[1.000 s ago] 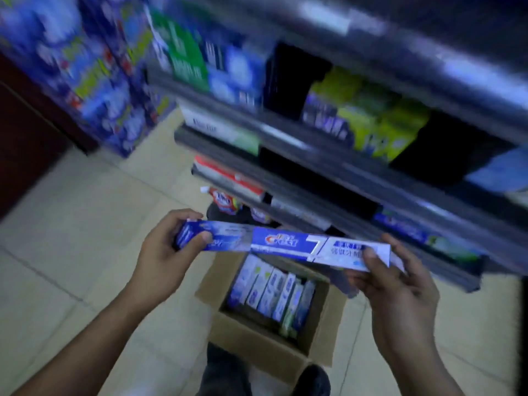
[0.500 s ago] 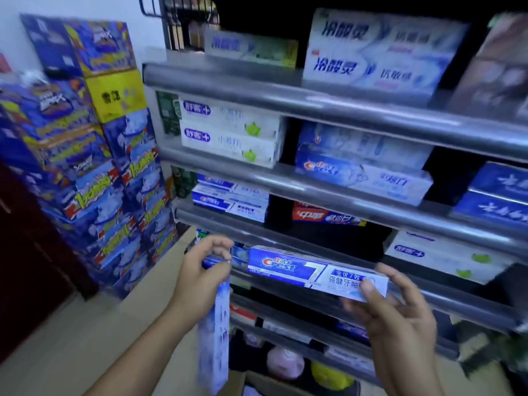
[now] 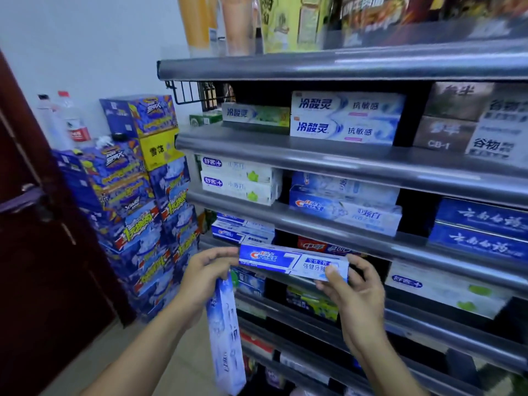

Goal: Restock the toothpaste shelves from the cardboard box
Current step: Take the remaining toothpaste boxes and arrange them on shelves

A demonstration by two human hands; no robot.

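Note:
My right hand pinches the right end of a blue and white Crest toothpaste box, held level in front of the grey shelves. My left hand grips the top of a second, pale blue toothpaste box that hangs down vertically, and its fingers reach the left end of the Crest box. Both boxes are at the height of the shelf with a red toothpaste box and a short stack of blue and white boxes. The cardboard box is out of view.
Shelves above hold rows of white and blue toothpaste cartons. A tall stack of blue drink cartons stands on the floor to the left, with bottles on top. A dark red door is at far left.
My view has risen from the cardboard box on the floor to the shelves. The two boxes, held end to end before, have separated: one hangs from my left hand, the Crest box stays level.

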